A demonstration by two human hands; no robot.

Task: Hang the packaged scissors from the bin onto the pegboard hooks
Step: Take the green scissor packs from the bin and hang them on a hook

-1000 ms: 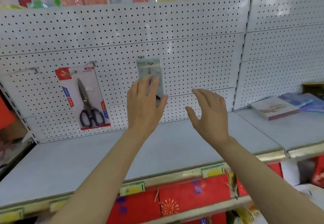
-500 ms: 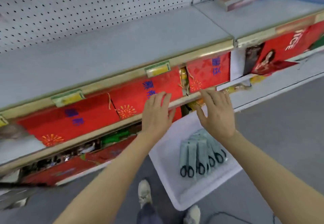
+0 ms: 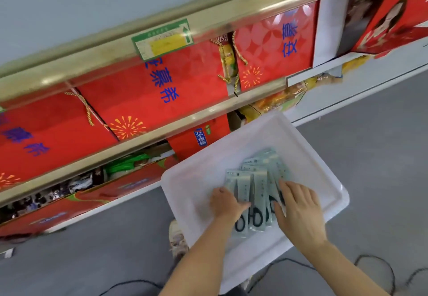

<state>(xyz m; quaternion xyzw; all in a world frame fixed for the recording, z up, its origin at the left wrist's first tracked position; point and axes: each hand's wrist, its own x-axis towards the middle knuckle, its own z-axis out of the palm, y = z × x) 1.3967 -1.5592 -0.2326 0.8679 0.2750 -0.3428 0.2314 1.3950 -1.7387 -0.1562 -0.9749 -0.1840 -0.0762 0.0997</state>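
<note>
Red boxes [image 3: 148,96] print unreadable blue characters; both hands' grip on scissor packs [image 3: 252,187] unclear.

The scene is brightly and evenly lit with soft, weak shadows. Glare streaks run along the gold shelf rail [image 3: 208,24] above the bin [image 3: 190,193]. Motion blur smears the rail, its price tag [image 3: 163,39] and the red boxes [image 3: 148,96] left of the bin. Wide-angle distortion bends straight lines toward the edges. The white bin looks slightly overexposed.
</note>
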